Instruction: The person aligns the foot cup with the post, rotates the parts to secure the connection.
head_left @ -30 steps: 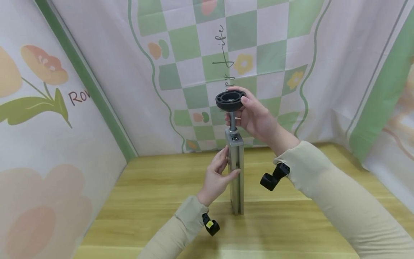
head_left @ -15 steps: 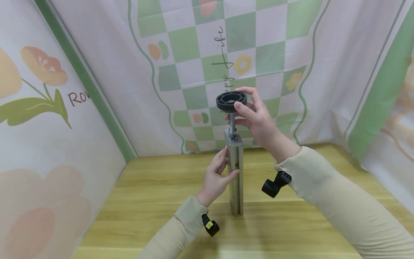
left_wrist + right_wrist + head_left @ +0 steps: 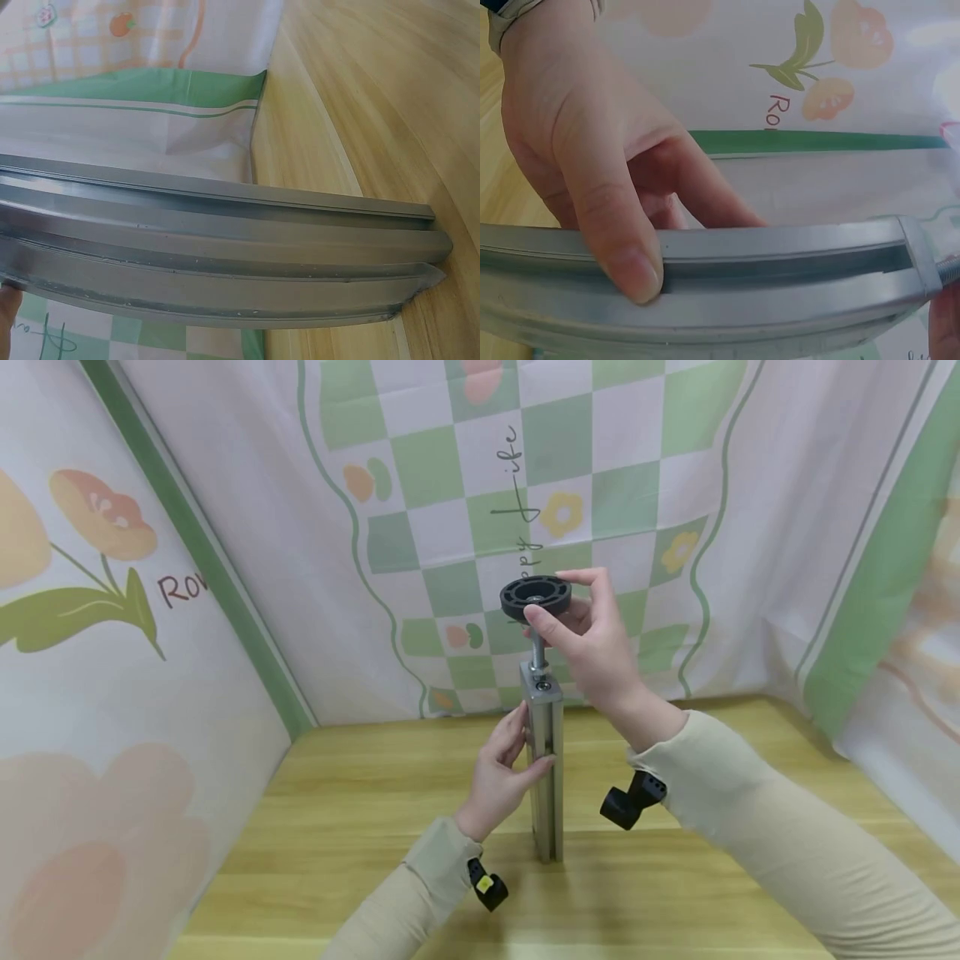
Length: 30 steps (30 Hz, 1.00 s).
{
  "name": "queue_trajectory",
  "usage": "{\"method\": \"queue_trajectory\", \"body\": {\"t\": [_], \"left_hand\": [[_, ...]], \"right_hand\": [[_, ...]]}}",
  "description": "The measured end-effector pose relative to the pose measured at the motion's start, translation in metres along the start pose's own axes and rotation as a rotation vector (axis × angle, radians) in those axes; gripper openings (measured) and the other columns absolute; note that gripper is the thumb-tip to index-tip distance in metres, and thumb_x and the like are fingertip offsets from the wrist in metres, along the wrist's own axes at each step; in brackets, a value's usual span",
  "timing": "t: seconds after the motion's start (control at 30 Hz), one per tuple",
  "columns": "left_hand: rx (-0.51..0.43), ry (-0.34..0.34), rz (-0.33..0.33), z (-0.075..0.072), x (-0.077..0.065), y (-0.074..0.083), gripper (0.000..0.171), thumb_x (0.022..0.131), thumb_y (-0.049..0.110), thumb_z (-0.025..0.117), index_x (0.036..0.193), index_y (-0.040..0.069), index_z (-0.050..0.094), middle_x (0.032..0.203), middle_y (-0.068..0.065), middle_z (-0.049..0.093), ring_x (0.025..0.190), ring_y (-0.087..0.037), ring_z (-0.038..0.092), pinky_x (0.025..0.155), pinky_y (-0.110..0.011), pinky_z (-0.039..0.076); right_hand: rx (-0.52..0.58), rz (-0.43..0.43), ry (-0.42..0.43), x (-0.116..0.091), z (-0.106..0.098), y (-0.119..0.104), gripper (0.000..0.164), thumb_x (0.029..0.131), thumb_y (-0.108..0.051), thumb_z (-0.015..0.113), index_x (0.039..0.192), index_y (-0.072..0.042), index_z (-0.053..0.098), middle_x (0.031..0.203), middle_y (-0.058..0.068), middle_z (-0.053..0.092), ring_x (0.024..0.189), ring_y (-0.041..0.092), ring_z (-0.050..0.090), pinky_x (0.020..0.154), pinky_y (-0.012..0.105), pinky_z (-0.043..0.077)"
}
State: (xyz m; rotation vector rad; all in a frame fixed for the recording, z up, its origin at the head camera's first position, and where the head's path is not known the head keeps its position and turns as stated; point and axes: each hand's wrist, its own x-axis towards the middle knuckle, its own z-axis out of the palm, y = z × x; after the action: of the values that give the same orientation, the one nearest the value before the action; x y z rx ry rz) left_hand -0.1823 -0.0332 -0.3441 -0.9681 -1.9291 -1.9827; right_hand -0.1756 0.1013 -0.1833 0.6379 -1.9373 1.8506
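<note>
Gripping the metal profile (image 3: 545, 727) from nine o'clock with the left hand (image 3: 495, 781), holding it upright on the wooden table (image 3: 337, 860). Pinching the black disc (image 3: 534, 588) atop its steel stem (image 3: 537, 648) from four o'clock with the right hand (image 3: 602, 647). Probably risking twisting or tipping the profile by slackening the left hold while turning the disc. Facing the checked curtain (image 3: 558, 439) at twelve o'clock.
</note>
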Motion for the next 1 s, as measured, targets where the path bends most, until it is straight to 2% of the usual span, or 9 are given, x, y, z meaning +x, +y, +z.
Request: {"method": "queue_trajectory", "body": {"t": [0.1,0.27,0.4,0.5,0.7,0.83,1.0], "left_hand": [[0.003,0.002,-0.005,0.0,0.0,0.0,0.073,0.081,-0.013,0.065,0.145,-0.004,0.029,0.149,-0.022,0.031,0.135,-0.033,0.036,0.11,-0.028,0.036],[0.013,0.002,0.026,0.0,-0.001,0.0,0.072,0.082,-0.012,0.065,0.144,-0.005,0.029,0.148,-0.023,0.031,0.134,-0.035,0.037,0.11,-0.029,0.036],[0.017,-0.002,0.024,0.0,-0.001,0.0,0.073,0.082,-0.011,0.065,0.145,-0.004,0.028,0.148,-0.022,0.031,0.135,-0.034,0.037,0.11,-0.029,0.036],[0.015,0.0,0.031,0.0,-0.001,0.0,0.073,0.082,-0.012,0.065,0.145,-0.004,0.028,0.148,-0.022,0.032,0.133,-0.034,0.039,0.11,-0.028,0.036],[0.012,0.009,0.055,0.001,0.0,-0.002,0.073,0.08,-0.015,0.065,0.144,-0.006,0.029,0.145,-0.025,0.034,0.128,-0.037,0.042,0.109,-0.03,0.038],[0.018,0.003,0.043,0.0,0.0,-0.002,0.072,0.082,-0.012,0.065,0.144,-0.006,0.028,0.146,-0.025,0.033,0.129,-0.037,0.042,0.11,-0.029,0.037],[0.017,0.0,0.033,0.0,-0.001,-0.002,0.073,0.082,-0.013,0.064,0.144,-0.007,0.027,0.147,-0.025,0.032,0.13,-0.037,0.04,0.11,-0.029,0.036]], "right_hand": [[-0.05,-0.005,0.041,-0.002,0.003,0.0,0.045,0.091,-0.018,0.063,0.125,-0.01,0.036,0.091,-0.004,0.066,0.074,0.007,0.065,0.067,0.018,0.052],[-0.097,-0.009,0.083,-0.003,0.006,0.0,0.05,0.089,-0.02,0.066,0.127,-0.008,0.035,0.097,0.005,0.065,0.075,0.008,0.065,0.063,0.018,0.051],[-0.09,-0.028,0.088,-0.004,0.006,0.002,0.048,0.089,-0.019,0.065,0.127,-0.01,0.036,0.095,0.001,0.065,0.074,0.007,0.064,0.064,0.018,0.05],[-0.046,-0.04,0.076,-0.004,0.004,0.005,0.043,0.091,-0.016,0.061,0.126,-0.013,0.037,0.095,-0.001,0.064,0.074,0.009,0.064,0.067,0.019,0.052],[0.053,-0.065,-0.003,-0.002,-0.001,0.009,0.044,0.093,-0.014,0.047,0.136,-0.013,0.036,0.112,0.01,0.06,0.091,0.011,0.061,0.077,0.021,0.052],[0.187,-0.061,-0.071,0.005,-0.003,0.009,0.051,0.093,-0.015,0.039,0.143,-0.009,0.03,0.112,0.008,0.057,0.094,0.011,0.059,0.081,0.024,0.052],[0.359,-0.035,-0.176,0.014,-0.005,0.01,0.053,0.092,-0.016,0.037,0.144,-0.008,0.029,0.117,0.006,0.054,0.099,0.012,0.058,0.084,0.027,0.051]]}}
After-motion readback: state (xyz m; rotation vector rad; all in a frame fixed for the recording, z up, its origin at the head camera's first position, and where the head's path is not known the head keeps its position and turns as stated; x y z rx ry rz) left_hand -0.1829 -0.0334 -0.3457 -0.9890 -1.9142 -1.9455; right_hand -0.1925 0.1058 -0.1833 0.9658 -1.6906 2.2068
